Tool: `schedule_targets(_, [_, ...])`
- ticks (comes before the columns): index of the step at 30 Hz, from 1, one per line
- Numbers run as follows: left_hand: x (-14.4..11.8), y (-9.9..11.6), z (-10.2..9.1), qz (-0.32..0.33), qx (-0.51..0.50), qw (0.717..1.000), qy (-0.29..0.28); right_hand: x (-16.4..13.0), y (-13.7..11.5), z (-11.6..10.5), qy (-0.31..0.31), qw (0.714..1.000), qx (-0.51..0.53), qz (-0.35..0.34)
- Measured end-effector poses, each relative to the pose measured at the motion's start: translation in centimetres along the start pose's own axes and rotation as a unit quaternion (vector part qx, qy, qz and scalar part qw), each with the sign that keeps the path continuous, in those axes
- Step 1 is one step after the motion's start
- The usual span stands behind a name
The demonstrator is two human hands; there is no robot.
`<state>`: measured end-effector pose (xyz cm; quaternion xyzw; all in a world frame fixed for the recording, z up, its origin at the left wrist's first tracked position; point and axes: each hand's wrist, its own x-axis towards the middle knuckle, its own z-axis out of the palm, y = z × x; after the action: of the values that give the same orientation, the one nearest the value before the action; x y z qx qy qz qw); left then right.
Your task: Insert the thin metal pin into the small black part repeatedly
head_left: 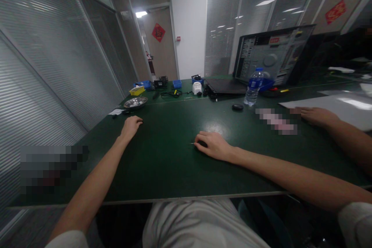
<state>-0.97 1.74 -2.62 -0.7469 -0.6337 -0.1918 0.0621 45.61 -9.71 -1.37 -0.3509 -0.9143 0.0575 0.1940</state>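
My right hand (pixel 215 145) rests on the dark green table (pixel 162 174), its thumb and fingers pinched together. A thin, pale, needle-like piece (pixel 191 143) sticks out to the left from the fingertips; its exact kind is too small to tell. My left hand (pixel 132 127) lies farther left with its fingers curled closed. Whatever it holds, if anything, is hidden. Just beyond that hand stands a shiny metal bowl (pixel 135 103) with small contents I cannot make out.
A water bottle (pixel 253 87) stands by a black mouse (pixel 237 107). Behind are an open computer case (pixel 270 56), a black panel (pixel 225 86), a yellow tray (pixel 137 91), blue trays (pixel 177 83) and cables. At right, another person's hand (pixel 318 116) rests by a white sheet (pixel 345 104).
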Motion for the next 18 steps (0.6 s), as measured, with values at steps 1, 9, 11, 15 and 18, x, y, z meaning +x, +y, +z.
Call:
schedule_targets(1, [0.0, 0.0, 0.0, -0.004, 0.003, 1.0, 0.003, 0.0, 0.0, 0.0, 0.001, 1.0, 0.0, -0.001])
schedule_targets(9, [0.2, 0.4, 0.0, -0.031, 0.036, 0.999, 0.01, 0.0, 0.3, 0.4, 0.002, 1.0, -0.002, -0.003])
schedule_targets(11, [-0.1, 0.8, -0.2, -0.029, 0.05, 0.998, 0.01, 0.0, 0.3, 0.4, 0.005, 1.0, -0.003, -0.005])
schedule_targets(15, [-0.4, 1.5, -0.8, -0.046, 0.075, 0.996, 0.001, 0.0, 0.3, 0.3, 0.0, 1.0, -0.003, -0.003])
schedule_targets(18, [-0.4, 2.0, -1.0, -0.066, 0.071, 0.995, -0.006, 0.0, 0.3, 0.3, -0.003, 1.0, -0.001, -0.004])
